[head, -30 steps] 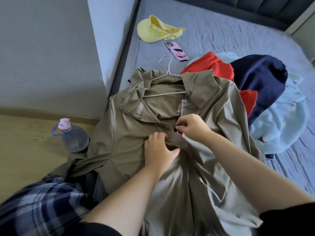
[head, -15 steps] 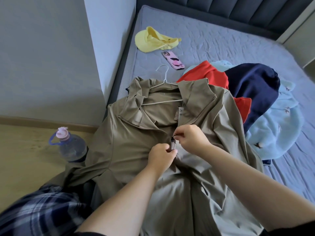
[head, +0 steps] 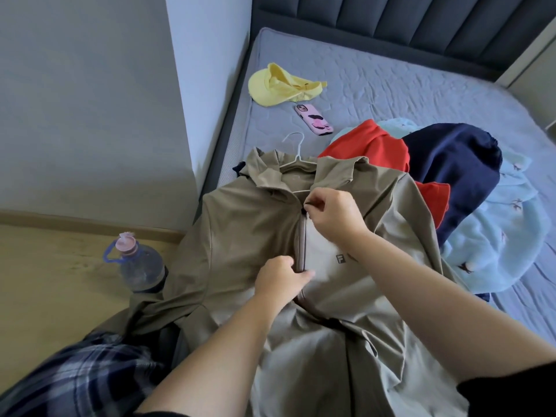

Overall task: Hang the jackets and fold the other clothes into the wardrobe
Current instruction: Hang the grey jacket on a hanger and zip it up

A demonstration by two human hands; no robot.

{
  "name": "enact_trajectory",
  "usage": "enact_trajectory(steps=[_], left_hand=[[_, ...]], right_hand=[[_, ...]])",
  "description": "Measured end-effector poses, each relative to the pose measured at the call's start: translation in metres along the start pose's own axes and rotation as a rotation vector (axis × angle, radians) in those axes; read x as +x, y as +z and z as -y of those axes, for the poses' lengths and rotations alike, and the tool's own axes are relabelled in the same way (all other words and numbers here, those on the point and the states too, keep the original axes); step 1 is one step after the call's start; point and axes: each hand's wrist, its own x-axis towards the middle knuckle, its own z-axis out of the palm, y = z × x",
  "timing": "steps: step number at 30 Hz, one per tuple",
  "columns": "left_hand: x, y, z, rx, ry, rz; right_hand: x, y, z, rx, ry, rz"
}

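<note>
A khaki zip jacket (head: 249, 233) lies face up on the near corner of the bed, with a white wire hanger (head: 296, 156) inside its collar. Its front zip is closed up to the collar. My right hand (head: 332, 218) pinches the zip pull at the top of the zip, just under the collar. My left hand (head: 279, 279) grips the jacket front beside the zip lower down and holds the cloth taut. A red garment (head: 373, 145), a navy garment (head: 451, 167) and a pale blue fleece (head: 505, 236) are heaped to the right of the jacket.
A yellow cap (head: 282, 85) and a pink phone (head: 314, 119) lie further up the grey mattress (head: 391, 85). A water bottle (head: 137, 263) with a pink lid stands on the wooden floor by the bed corner. A grey wall stands at the left.
My right hand has pulled the zip up from mid-chest to the collar, closing the jacket front. My left hand stayed low on the front, holding the cloth.
</note>
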Motion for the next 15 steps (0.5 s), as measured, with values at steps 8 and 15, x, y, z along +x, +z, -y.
enact_trajectory(steps=[8, 15], left_hand=[[0.02, -0.022, -0.015, -0.117, 0.106, -0.276], [0.018, -0.018, 0.006, 0.018, 0.025, -0.099]], right_hand=[[-0.003, -0.01, 0.001, -0.036, -0.103, 0.082], [0.023, -0.007, 0.009, -0.129, -0.02, -0.1]])
